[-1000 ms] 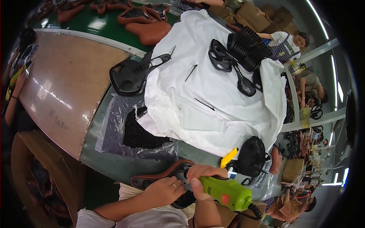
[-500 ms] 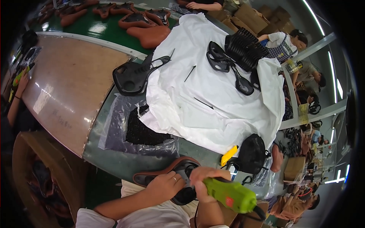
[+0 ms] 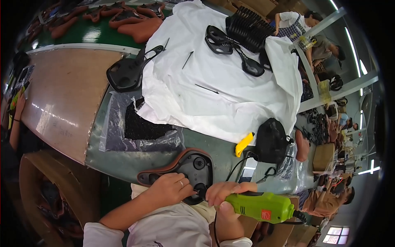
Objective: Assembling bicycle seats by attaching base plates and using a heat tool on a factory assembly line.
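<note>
A brown bicycle saddle [image 3: 187, 165] lies upside down at the table's near edge, its black underside facing up. My left hand [image 3: 173, 188] is closed over the saddle's near side; what its fingertips pinch is hidden. My right hand [image 3: 225, 194] grips a lime-green electric screwdriver [image 3: 265, 207], held almost level. Its black tip points left toward the saddle's underside, close to my left fingertips. Whether the tip touches a screw cannot be seen. A black cord leaves the tool's right end.
Beyond the saddle lies an opened plastic bag of small black parts [image 3: 144, 125]. To the right are a yellow cutter [image 3: 244, 144], a phone [image 3: 248, 168], scissors [image 3: 269, 173] and a black pouch [image 3: 271, 140]. Black saddle shells [image 3: 127, 73] rest beside the white cloth [image 3: 214, 94]. Co-workers stand around.
The view has shifted, so table things sit higher and further left. The screwdriver has swung closer to level, its tip now visible at the saddle. My left hand stays on the saddle.
</note>
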A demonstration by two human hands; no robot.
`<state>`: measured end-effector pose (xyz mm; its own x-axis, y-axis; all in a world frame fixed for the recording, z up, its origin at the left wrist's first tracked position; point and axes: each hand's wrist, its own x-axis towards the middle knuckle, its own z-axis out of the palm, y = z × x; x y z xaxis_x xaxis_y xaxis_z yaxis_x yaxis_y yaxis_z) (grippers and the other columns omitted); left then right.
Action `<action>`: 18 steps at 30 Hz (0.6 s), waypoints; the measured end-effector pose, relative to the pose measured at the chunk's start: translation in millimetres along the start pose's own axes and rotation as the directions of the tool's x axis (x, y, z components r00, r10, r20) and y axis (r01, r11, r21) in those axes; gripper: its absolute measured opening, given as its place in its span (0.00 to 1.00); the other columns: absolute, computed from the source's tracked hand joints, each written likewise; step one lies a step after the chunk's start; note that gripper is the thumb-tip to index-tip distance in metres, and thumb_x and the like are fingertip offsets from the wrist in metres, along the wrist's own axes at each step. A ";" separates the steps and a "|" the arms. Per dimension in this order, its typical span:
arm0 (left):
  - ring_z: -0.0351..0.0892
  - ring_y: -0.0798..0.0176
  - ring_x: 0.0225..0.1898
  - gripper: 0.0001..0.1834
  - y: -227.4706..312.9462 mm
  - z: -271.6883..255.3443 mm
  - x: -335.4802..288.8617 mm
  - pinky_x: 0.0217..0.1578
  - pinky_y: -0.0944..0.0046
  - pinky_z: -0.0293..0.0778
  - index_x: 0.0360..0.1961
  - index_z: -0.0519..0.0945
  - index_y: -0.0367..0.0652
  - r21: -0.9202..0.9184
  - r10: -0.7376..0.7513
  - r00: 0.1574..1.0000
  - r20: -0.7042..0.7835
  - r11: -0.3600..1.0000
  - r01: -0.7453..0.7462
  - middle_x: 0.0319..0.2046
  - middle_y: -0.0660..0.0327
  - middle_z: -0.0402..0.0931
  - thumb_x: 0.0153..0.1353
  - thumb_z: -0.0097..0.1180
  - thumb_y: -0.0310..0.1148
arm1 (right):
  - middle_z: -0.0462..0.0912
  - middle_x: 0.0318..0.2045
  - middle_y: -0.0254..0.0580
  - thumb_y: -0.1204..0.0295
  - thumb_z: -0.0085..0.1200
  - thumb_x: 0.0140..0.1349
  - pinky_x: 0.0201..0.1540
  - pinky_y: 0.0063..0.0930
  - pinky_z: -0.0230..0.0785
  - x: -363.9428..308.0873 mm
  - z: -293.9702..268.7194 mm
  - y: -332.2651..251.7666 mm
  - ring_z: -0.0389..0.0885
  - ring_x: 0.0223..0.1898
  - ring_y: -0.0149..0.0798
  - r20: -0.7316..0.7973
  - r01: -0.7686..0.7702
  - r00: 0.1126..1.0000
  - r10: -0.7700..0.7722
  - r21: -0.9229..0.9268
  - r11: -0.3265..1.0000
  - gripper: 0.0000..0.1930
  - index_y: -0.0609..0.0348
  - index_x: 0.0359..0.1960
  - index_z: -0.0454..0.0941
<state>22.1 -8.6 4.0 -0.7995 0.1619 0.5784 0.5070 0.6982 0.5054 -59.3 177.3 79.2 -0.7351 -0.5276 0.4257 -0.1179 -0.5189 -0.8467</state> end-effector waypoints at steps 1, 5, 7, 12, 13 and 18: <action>0.75 0.61 0.27 0.12 1.5 0.4 -0.1 0.27 0.61 0.72 0.31 0.82 0.44 -0.039 0.015 0.999 0.028 0.999 -0.014 0.26 0.64 0.72 0.51 0.75 0.33 | 0.80 0.30 0.44 0.82 0.64 0.66 0.34 0.45 0.78 -4.1 -2.6 -2.1 0.81 0.26 0.44 0.018 0.011 1.000 -0.011 0.013 1.000 0.26 0.52 0.58 0.62; 0.75 0.61 0.27 0.13 7.7 4.5 -7.9 0.27 0.61 0.73 0.31 0.82 0.44 -0.142 0.045 0.999 0.022 0.989 -0.041 0.27 0.65 0.73 0.52 0.76 0.35 | 0.80 0.30 0.46 0.81 0.65 0.65 0.34 0.45 0.78 -19.1 4.9 -16.1 0.81 0.26 0.45 -0.049 0.024 0.999 -0.019 0.086 0.996 0.25 0.52 0.57 0.63; 0.79 0.60 0.33 0.15 14.5 -0.1 -13.5 0.33 0.61 0.77 0.34 0.81 0.42 -0.051 0.084 0.995 0.054 0.995 -0.081 0.30 0.64 0.75 0.55 0.75 0.38 | 0.81 0.30 0.47 0.80 0.65 0.66 0.32 0.44 0.78 -24.3 10.1 -22.3 0.82 0.26 0.46 -0.064 0.043 0.997 -0.037 0.092 0.995 0.24 0.54 0.56 0.63; 0.79 0.48 0.60 0.34 22.2 -9.8 -7.9 0.60 0.51 0.75 0.55 0.80 0.34 -0.087 -0.062 0.982 0.179 0.993 0.078 0.55 0.51 0.79 0.58 0.71 0.50 | 0.82 0.29 0.49 0.81 0.67 0.63 0.29 0.44 0.79 -37.7 8.3 -12.1 0.85 0.25 0.47 0.041 0.174 0.984 -0.173 -0.021 0.985 0.26 0.58 0.58 0.65; 0.74 0.45 0.70 0.41 22.3 -11.3 -8.4 0.70 0.46 0.69 0.63 0.78 0.32 0.004 -0.099 0.964 0.245 0.995 0.101 0.65 0.47 0.77 0.59 0.69 0.55 | 0.83 0.28 0.49 0.81 0.67 0.63 0.29 0.44 0.79 -37.9 7.3 -10.0 0.85 0.25 0.47 0.100 0.179 0.980 -0.174 -0.039 0.983 0.26 0.58 0.58 0.66; 0.62 0.47 0.80 0.46 18.7 0.0 -16.5 0.78 0.43 0.57 0.69 0.75 0.33 0.213 -0.123 0.890 0.439 0.977 0.030 0.73 0.47 0.71 0.61 0.64 0.60 | 0.84 0.27 0.50 0.85 0.68 0.59 0.28 0.43 0.80 -42.5 6.6 -0.5 0.85 0.25 0.47 0.102 0.148 0.985 -0.142 -0.063 0.987 0.28 0.59 0.58 0.68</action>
<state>44.8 1.9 3.8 -0.9152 0.3646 0.1716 0.4029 0.8353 0.3742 -23.6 195.5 63.7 -0.6387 -0.5150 0.5717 -0.2678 -0.5477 -0.7926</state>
